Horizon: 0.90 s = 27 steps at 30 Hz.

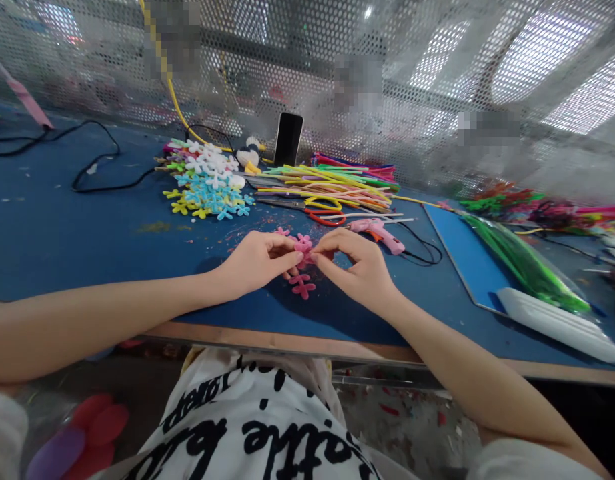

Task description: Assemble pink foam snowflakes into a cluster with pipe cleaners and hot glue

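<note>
Between my two hands is a pink pipe-cleaner flower [302, 244], its petals bent into loops. My left hand [260, 261] pinches it from the left between thumb and fingers. From the right, the thumb and forefinger of my right hand [356, 265] close on the flower's edge. Just below, on the blue table, lie darker pink flowers [302, 287]. Another pink flower [282, 231] shows behind my left fingers. A pink glue gun [376, 233] lies beyond my right hand, and orange-and-yellow-handled scissors [323, 212] lie behind the flowers.
White, blue and yellow pipe-cleaner flowers [210, 180] are heaped at the back left. Colourful pipe cleaners [332, 185] lie bundled before an upright phone [288, 139]. A bag of green pipe cleaners [532, 263] is at right. A black cable [112, 189] crosses the left side; perforated mesh [312, 73] stands behind.
</note>
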{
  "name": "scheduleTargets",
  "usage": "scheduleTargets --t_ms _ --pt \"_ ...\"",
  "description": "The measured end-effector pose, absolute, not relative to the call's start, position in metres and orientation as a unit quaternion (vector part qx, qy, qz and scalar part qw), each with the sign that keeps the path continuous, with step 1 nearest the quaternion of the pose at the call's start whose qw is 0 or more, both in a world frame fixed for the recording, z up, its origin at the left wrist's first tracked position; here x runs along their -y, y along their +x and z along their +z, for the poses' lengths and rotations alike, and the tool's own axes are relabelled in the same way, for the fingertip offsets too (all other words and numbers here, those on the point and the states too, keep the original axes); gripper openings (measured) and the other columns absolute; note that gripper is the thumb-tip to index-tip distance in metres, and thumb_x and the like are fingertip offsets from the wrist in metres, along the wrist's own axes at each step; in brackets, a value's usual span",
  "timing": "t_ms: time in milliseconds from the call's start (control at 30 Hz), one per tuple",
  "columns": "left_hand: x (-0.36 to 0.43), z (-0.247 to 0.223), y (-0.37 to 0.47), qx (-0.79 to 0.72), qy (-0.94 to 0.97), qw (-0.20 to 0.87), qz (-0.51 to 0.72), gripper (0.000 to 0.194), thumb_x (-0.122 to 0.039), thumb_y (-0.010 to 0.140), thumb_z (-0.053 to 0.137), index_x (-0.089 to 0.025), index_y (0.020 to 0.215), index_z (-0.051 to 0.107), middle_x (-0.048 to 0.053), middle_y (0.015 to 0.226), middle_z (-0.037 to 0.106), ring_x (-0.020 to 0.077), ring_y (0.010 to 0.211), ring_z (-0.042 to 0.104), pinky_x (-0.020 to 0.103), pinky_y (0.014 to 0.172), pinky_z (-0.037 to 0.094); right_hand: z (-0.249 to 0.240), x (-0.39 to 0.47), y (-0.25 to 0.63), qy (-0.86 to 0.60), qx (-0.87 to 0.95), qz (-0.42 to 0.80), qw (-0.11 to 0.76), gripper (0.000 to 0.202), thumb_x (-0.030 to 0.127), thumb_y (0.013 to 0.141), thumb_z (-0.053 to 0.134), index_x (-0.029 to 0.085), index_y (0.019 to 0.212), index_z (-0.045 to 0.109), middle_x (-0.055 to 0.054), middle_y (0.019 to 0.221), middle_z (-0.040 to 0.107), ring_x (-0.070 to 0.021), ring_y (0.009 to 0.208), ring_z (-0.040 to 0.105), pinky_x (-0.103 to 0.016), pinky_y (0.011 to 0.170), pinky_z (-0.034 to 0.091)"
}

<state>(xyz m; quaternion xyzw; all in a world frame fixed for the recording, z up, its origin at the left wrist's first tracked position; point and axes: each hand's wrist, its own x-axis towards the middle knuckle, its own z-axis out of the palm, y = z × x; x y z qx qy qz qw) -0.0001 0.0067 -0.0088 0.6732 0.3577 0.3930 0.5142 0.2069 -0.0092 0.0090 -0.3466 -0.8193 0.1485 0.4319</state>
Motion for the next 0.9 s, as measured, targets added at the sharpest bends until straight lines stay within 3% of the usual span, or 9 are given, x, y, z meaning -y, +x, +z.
scheduleTargets --t_ms 200,467,700,900 --pt "-0.0069 -0.0057 -0.0045 -0.351 0.769 0.403 0.351 0.019 -0.029 0.085 0.063 -0.013 0.084 0.072 0.001 0.068 0.070 0.0122 0.059 0.062 0.022 0.057 0.049 0.0020 0.0037 0.2097 -0.395 0.728 0.391 0.401 0.015 0.028 0.084 0.073 0.017 0.076 0.066 -0.004 0.086 0.066 -0.0136 0.074 0.061 -0.028 0.066 0.050" --pt "-0.0080 -0.0121 -0.0003 -0.342 0.712 0.469 0.395 0.022 -0.033 0.082 0.069 -0.013 0.092 0.073 0.002 0.077 0.075 0.0126 0.065 0.066 0.022 0.063 0.053 0.0026 0.0075 0.2039 -0.401 0.708 0.392 0.430 0.014 0.029 0.080 0.076 0.017 0.075 0.069 -0.003 0.081 0.071 -0.0134 0.071 0.063 -0.028 0.068 0.052" --pt "-0.0080 -0.0108 0.0006 -0.355 0.664 0.527 0.395 0.022 -0.033 0.081 0.073 -0.014 0.092 0.073 0.003 0.077 0.075 0.0139 0.066 0.067 0.025 0.067 0.056 0.0051 0.0080 0.2043 -0.437 0.628 0.495 0.412 0.024 0.036 0.074 0.083 0.015 0.078 0.072 -0.001 0.066 0.070 -0.0121 0.060 0.063 -0.027 0.062 0.053" --pt "-0.0060 -0.0099 -0.0023 -0.342 0.707 0.480 0.390 0.026 -0.036 0.083 0.071 -0.014 0.097 0.074 0.004 0.083 0.075 0.0146 0.069 0.068 0.023 0.066 0.055 0.0051 0.0043 0.2058 -0.437 0.524 0.626 0.377 0.026 0.033 0.067 0.088 0.013 0.075 0.073 -0.002 0.066 0.071 -0.0118 0.060 0.066 -0.025 0.060 0.055"
